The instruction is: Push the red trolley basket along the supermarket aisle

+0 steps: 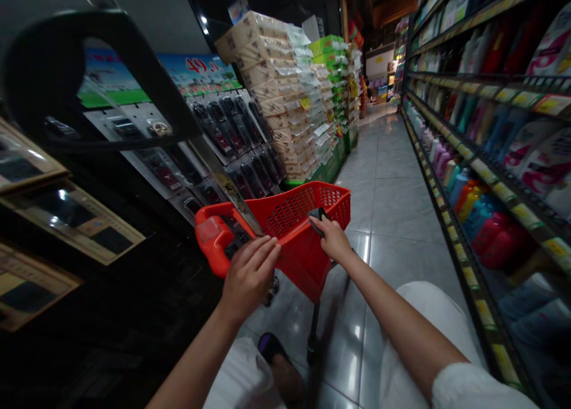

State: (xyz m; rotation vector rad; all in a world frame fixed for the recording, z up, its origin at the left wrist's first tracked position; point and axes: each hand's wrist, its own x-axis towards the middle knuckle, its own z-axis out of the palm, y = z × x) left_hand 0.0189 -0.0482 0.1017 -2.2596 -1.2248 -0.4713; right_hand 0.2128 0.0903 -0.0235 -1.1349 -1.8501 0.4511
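A red plastic shopping cart (303,263) stands in front of me, with a perforated basket and a red handle grip (212,236) at its left. My right hand (332,236) is closed on a dark grey cloth (317,220), which lies against the basket's near rim. Fingers stretched out and close together, my left hand (252,272) is at the near left edge of the cart, by the foot of a metal pole (238,201). It appears to rest on the cart, and nothing shows in it. Its palm side is hidden.
Shelves of bottles (482,177) line the right side of the aisle. To the left are hanging blister packs (223,129) and stacked cartons (276,94). A large dark frame-like piece (173,94) looms close at upper left. Grey floor tiles (392,201) run ahead.
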